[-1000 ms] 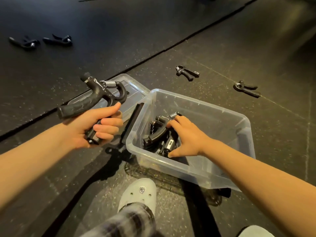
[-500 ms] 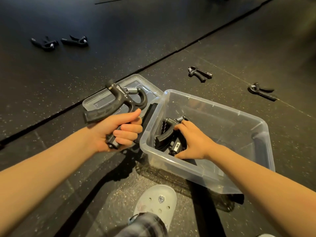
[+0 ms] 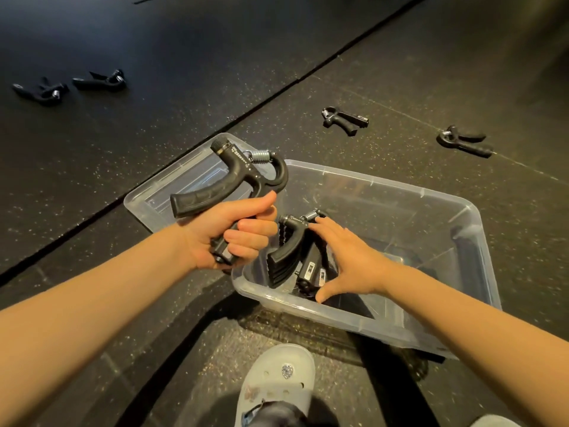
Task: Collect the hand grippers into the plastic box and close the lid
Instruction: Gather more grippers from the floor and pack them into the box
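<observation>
Left hand (image 3: 228, 238) wrapped tight round one handle of a black gripper (image 3: 234, 180), held just over the box (image 3: 431, 204) edge. Right hand (image 3: 348, 263) is spread flat on the pile of grippers (image 3: 289, 257) inside the box. Lid (image 3: 172, 192) lies off, right beside it. Four loose grippers (image 3: 345, 120) sit on the floor (image 3: 184, 41) — two far left, two past the box.

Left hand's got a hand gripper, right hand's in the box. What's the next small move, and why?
Probably swing the left hand to the right and lower its hand gripper into the plastic box: it is held just outside the box's left rim, while the right hand rests open on the grippers already inside.
</observation>
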